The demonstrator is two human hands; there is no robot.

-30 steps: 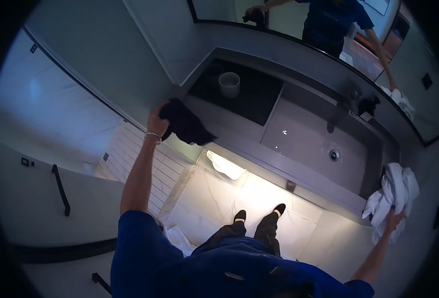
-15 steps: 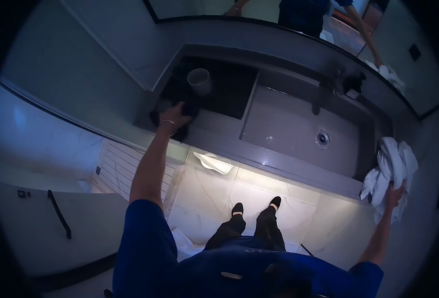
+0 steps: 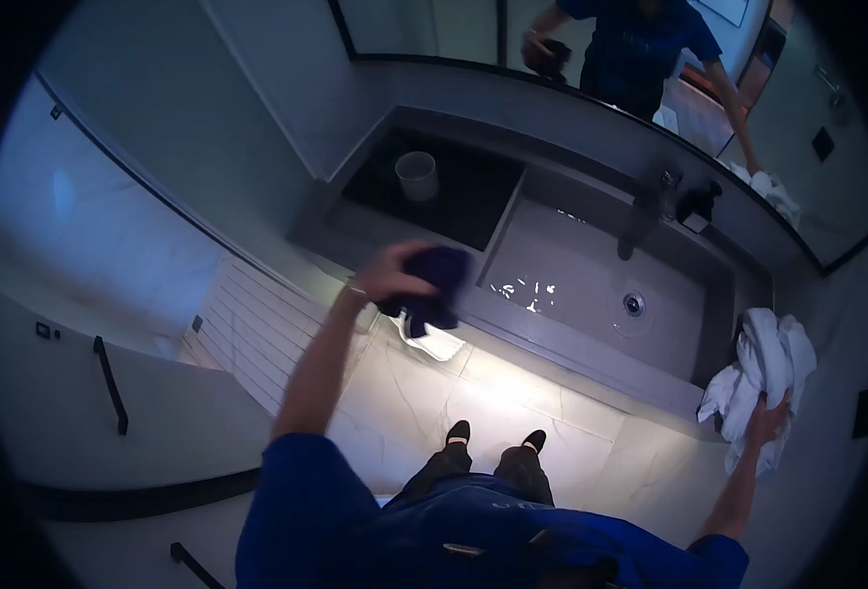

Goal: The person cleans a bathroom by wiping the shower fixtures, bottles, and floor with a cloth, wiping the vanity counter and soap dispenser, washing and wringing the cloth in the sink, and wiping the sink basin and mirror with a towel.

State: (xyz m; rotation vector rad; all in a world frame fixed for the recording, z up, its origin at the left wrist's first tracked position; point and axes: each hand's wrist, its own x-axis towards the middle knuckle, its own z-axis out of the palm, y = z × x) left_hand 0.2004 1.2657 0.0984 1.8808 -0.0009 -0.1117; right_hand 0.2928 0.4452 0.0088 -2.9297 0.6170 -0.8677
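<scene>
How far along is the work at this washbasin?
Possibly done: the cup stands on the black mat, but no finished wiping can be confirmed. In hand: the left hand holds a dark cloth near the counter's front edge; the right hand grips bunched white cloth. Probably left: the basin, where bright glints may be water.
</scene>
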